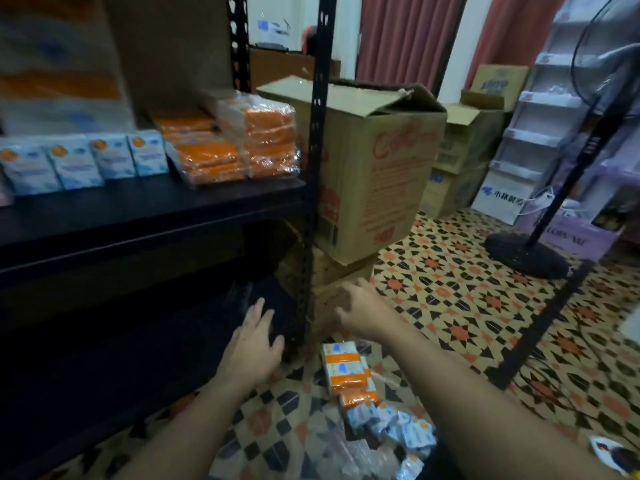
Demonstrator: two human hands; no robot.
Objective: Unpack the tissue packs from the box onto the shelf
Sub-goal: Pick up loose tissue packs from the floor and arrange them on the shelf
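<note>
A black metal shelf [138, 216] fills the left side. On its upper board stand several small blue-white tissue packs [83, 161], with wrapped orange tissue bundles [242, 143] to their right. An orange-and-white tissue bundle [346, 372] lies on the tiled floor below my hands, beside loose small blue packs [398, 427] and torn clear wrap. My left hand [252, 348] hovers empty, fingers spread, in front of the dark lower shelf. My right hand [360, 306] is blurred, fingers apart, holding nothing, close to the lower cardboard box [332, 271]. An open brown box [374, 161] stands stacked on it.
A black shelf post [317, 133] stands between the shelf and the stacked boxes. A standing fan with a round base [526, 254] is at the right. More cardboard boxes [464, 147] and a white display rack [540, 109] line the back wall. The floor has patterned tiles.
</note>
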